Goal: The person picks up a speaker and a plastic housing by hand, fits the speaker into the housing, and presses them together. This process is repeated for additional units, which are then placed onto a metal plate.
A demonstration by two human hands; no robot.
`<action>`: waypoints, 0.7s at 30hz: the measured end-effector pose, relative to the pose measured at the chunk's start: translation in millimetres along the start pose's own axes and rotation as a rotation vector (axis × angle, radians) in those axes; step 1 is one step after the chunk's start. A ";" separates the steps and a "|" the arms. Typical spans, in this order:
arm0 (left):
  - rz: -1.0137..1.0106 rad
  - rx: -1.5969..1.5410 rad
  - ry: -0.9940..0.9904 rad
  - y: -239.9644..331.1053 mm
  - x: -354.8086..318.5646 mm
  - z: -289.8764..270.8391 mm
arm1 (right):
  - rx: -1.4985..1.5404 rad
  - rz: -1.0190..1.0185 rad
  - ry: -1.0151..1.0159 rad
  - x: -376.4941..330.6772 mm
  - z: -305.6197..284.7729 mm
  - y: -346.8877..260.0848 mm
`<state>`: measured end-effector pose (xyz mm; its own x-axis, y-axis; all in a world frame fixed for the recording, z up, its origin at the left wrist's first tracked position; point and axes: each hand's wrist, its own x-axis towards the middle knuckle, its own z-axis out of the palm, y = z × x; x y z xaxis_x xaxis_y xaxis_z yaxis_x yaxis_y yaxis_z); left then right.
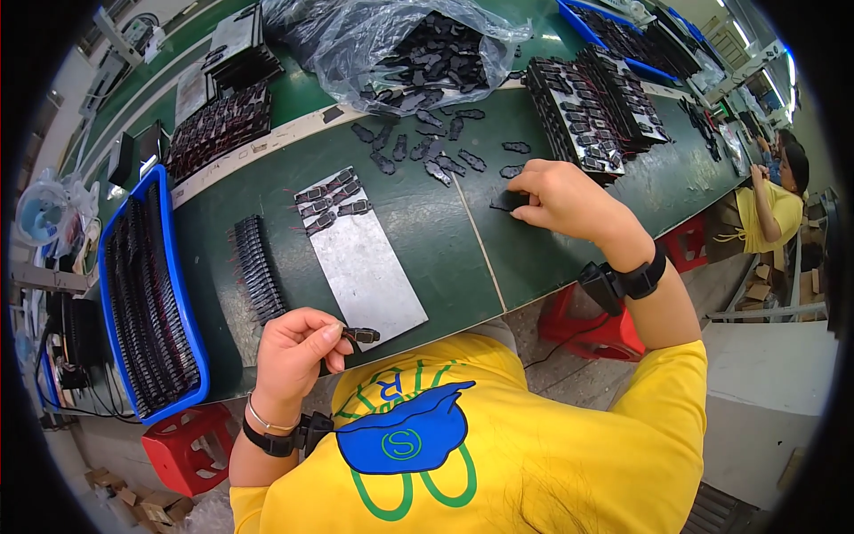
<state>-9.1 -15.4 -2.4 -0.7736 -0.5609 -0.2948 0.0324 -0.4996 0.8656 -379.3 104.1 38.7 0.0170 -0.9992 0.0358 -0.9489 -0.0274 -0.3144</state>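
My left hand (298, 350) is closed near the front edge of the green bench, pinching a small black part with red wires (360, 335). My right hand (560, 200) reaches out over the bench and pinches a flat black plastic piece (507, 202) that lies on the surface. Between the hands lies a grey metal plate (369, 262) with several small black wired parts (327, 201) lined up at its far end. Loose black plastic pieces (427, 147) are scattered beyond the plate.
A blue tray (182, 294) full of black parts stands at the left, a row of black parts (258, 267) beside it. A clear plastic bag (391, 49) of black pieces sits at the back. Stacked black parts (592, 107) stand right. Red stools (191, 445) below. Another person (774, 205) sits far right.
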 end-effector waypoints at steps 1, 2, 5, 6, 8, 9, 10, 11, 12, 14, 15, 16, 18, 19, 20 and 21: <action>-0.001 0.006 0.005 1.0 0.1 0.3 | 0.010 0.041 -0.015 2.3 1.3 -3.8; 0.000 0.013 0.010 2.1 -0.2 0.7 | 0.021 0.080 -0.029 3.7 3.3 -6.2; -0.013 0.011 0.014 0.8 -1.4 2.5 | -0.055 0.044 -0.009 3.2 10.4 -4.1; -0.016 0.006 0.015 1.0 -2.2 2.4 | -0.098 0.026 0.002 4.2 12.6 -4.0; -0.014 0.009 0.023 0.9 -3.0 3.3 | -0.046 0.043 0.060 2.8 20.1 -5.8; -0.020 0.004 0.019 1.0 -3.2 3.8 | 0.000 0.075 0.110 0.6 24.2 -8.2; -0.025 -0.001 0.014 1.9 -3.5 4.6 | 0.048 0.105 0.159 -1.5 26.8 -10.6; -0.015 0.004 0.030 3.2 -4.0 5.2 | 0.053 0.087 0.162 -4.7 28.8 -13.1; -0.023 0.013 0.029 3.6 -4.6 5.8 | 0.143 0.141 0.225 -9.8 31.4 -15.5; -0.041 0.028 0.029 3.9 -4.9 6.6 | 0.325 0.250 0.343 -17.0 37.8 -23.2; -0.039 0.030 0.043 3.1 -4.6 7.0 | 0.334 0.239 0.339 -19.3 41.3 -30.8; -0.032 0.022 0.042 1.9 -3.7 7.1 | 0.420 0.230 0.375 -21.5 42.8 -40.4; -0.022 0.006 0.040 1.1 -0.7 6.1 | 0.594 0.218 0.440 -20.4 42.9 -60.3; -0.024 0.005 0.054 1.7 0.9 6.4 | 0.604 0.212 0.432 -16.9 41.6 -69.9; -0.014 0.004 0.058 2.3 2.4 7.9 | 0.595 0.121 0.432 -14.1 38.9 -81.2; -0.003 0.002 0.064 2.9 3.9 9.4 | 0.587 0.029 0.431 -10.4 36.6 -92.6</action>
<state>-18.0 -12.8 2.8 -0.7319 -0.6001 -0.3228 0.0287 -0.5005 0.8653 -280.1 116.0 32.8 -0.2463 -0.9030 0.3521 -0.6198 -0.1325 -0.7735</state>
